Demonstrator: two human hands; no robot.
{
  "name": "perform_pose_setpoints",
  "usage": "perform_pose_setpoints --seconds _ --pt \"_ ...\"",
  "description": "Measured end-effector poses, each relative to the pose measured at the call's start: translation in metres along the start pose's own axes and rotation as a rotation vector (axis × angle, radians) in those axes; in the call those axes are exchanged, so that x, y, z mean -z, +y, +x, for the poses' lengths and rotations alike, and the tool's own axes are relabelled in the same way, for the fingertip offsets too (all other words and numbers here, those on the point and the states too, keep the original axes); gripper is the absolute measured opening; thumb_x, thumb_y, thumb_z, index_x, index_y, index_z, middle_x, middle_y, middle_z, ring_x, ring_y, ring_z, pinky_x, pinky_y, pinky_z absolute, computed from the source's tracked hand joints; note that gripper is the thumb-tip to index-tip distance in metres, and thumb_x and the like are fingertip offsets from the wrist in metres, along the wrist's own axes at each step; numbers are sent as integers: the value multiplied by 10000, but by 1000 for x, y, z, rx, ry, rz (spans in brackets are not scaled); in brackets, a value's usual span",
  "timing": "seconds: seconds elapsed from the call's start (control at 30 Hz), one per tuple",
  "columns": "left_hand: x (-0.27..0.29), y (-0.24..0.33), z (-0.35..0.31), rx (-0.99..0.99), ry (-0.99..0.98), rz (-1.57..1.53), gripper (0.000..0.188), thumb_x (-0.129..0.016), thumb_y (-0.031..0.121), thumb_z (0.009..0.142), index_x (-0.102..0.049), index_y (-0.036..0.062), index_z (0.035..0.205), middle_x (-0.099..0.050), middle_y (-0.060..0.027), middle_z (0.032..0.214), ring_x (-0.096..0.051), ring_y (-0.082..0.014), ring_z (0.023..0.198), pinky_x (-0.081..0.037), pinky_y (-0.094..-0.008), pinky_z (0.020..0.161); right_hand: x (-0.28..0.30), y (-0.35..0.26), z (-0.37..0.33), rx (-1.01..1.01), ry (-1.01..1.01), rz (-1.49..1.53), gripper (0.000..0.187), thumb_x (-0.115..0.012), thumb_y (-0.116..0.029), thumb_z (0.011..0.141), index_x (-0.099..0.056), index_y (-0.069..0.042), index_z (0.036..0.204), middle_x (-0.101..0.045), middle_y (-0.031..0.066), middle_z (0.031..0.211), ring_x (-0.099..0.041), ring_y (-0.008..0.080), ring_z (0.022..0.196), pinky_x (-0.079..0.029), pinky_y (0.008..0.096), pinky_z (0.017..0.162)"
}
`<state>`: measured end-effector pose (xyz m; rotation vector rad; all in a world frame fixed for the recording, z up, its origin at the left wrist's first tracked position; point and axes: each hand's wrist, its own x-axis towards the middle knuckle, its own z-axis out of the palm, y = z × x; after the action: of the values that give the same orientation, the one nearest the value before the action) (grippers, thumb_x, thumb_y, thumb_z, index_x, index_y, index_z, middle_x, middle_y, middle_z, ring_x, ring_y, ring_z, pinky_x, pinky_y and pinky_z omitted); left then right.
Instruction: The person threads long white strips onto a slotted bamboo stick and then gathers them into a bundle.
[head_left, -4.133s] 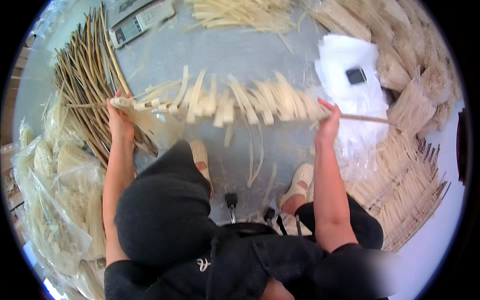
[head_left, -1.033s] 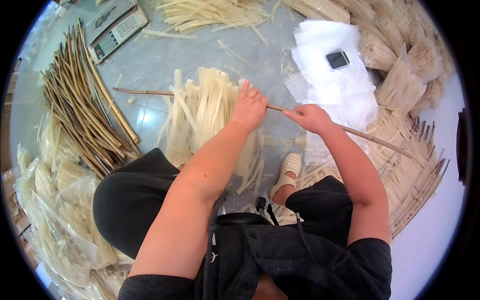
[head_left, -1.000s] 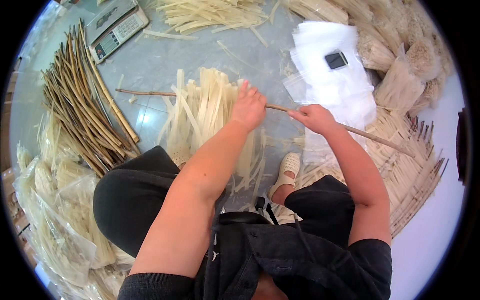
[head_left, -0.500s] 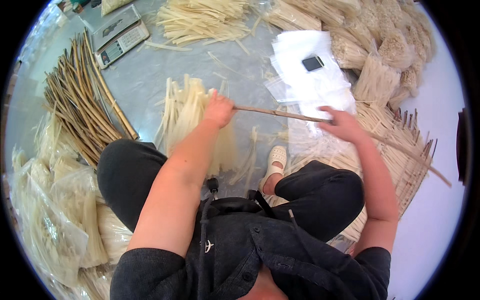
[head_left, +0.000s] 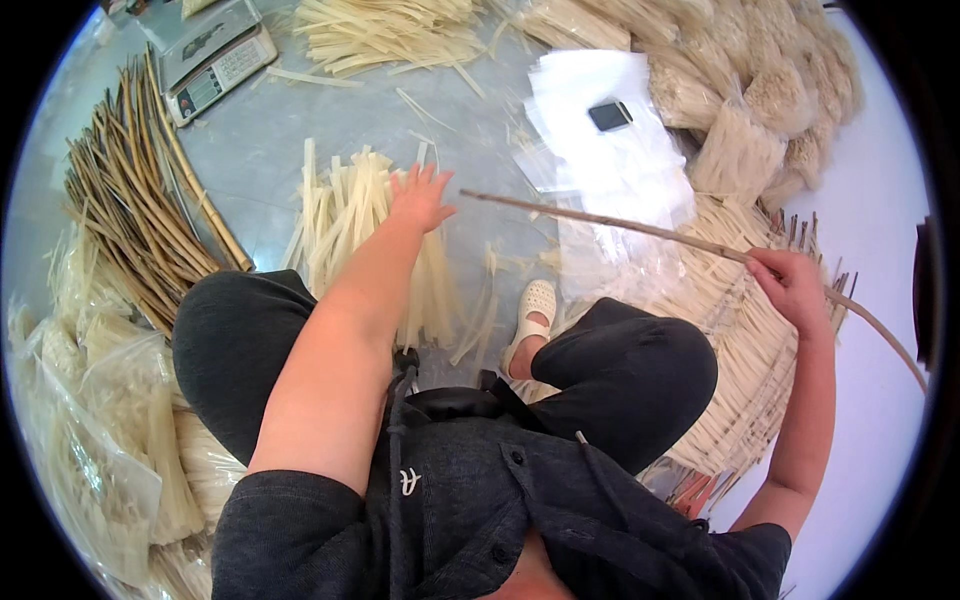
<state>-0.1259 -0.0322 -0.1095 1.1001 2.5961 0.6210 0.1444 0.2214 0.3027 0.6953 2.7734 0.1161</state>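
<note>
My right hand [head_left: 797,290] is closed around a long thin brown stick [head_left: 610,221], out to the right. One end of the stick points left toward my other hand; the other end bends down past my right wrist. With its fingers spread, my left hand [head_left: 421,200] holds nothing and is a short gap from the stick's tip. Below and beside it, a bundle of flat pale-yellow strips [head_left: 345,205] lies between my knees, partly covered by my left forearm.
Brown sticks [head_left: 150,190] lie at the left beside a scale [head_left: 220,65]. More pale strips [head_left: 385,35] are heaped at the far side. White plastic bags [head_left: 600,165] carry a dark phone-like device [head_left: 610,116]. Packed bundles [head_left: 740,150] and a woven-looking mat of strips [head_left: 740,370] fill the right.
My left hand has let go of the stick and its fingers have spread. My right hand has carried the stick farther right, drawing its tip away from the left hand.
</note>
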Motion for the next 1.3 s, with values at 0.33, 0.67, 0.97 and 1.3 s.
perform_pose_setpoints --seconds 0.33,0.67,0.97,1.3 --pt "277 -1 65 -279 52 4 389 -474 447 918 -593 95 1032 -631 -132 884 -593 -315 871 -455 -388 767 48 -41 41 210 691 -173 265 -636 -154 842 -627 -123 1106 -620 107 1034 -612 231 902 -472 316 762" --pt "202 -199 -291 691 327 -206 332 -535 416 900 -595 99 819 -565 -71 671 -535 -204 627 -424 -331 597 -21 -179 48 750 948 58 393 -611 55 757 -599 -46 1136 -545 136 1171 -539 282 1077 -432 346 900" --pt "130 -284 -325 1237 932 -227 489 -469 444 888 -616 -10 993 -636 -222 965 -582 -392 942 -444 -423 802 -82 -170 81 528 354 475 184 -583 -28 812 -633 -38 989 -615 122 918 -617 245 812 -480 325 727" --pt "155 -305 -289 1070 759 572 561 -613 347 819 -506 -38 1214 -502 -242 1250 -458 -380 1171 -355 -437 984 -187 -168 156 306 -277 610 280 -611 -256 804 -666 -28 957 -672 121 815 -619 187 685 -491 315 653"
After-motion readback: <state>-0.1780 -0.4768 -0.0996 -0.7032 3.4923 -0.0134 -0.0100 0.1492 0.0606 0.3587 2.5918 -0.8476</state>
